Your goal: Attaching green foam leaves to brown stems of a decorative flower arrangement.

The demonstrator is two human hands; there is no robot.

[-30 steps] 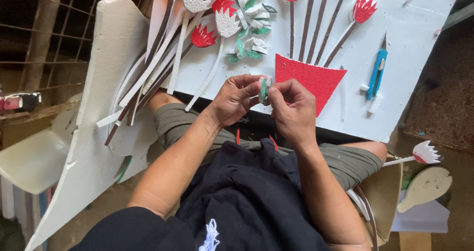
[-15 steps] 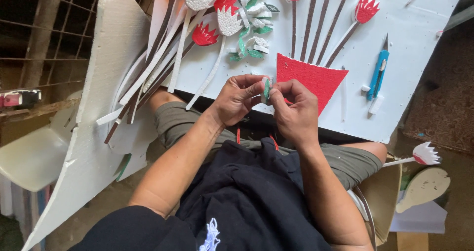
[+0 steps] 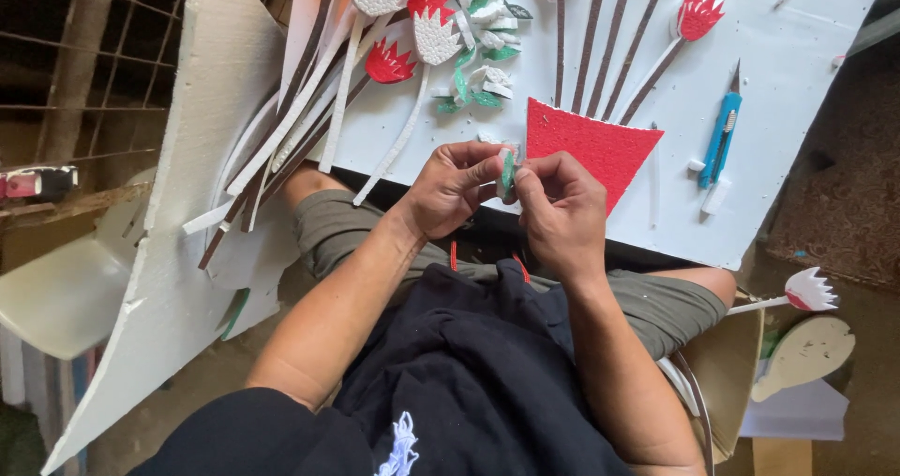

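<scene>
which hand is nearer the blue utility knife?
Right. The right hand sits beside the red foam piece, closer to the blue utility knife; the left hand is farther off, beyond the right.

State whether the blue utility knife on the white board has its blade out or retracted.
Out: a short dark blade tip projects from the top end of the blue utility knife, which lies flat on the white board.

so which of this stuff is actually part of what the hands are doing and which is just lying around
In hand:
- small green foam piece, pinched between left hand and right hand

Lying about:
- red foam triangle on the white board
- blue craft knife
- red foam tulips on sticks
- heap of green and white leaf cutouts
- big white foam sheet
</scene>
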